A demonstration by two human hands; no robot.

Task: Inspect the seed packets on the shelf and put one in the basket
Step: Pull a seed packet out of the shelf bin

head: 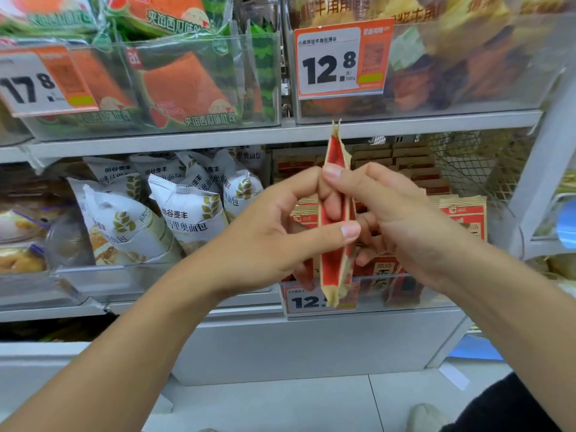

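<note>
Both hands pinch packet (338, 213) edge-on, inspecting.
Left hand (274, 232) at 9, right hand (402, 219) at 3; rotate face toward camera, grip edges only. Basket unseen.

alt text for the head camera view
Both hands, left hand and right hand, hold a red and tan packet edge-on and upright before a store shelf. More such packets sit behind; white bread bags are left.

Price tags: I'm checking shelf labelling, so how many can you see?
3. The 17.8 tag is on the upper shelf at left, the 12.8 tag on the upper shelf at centre, and a third tag below, partly hidden by the held packet. Others may be out of view.
</note>
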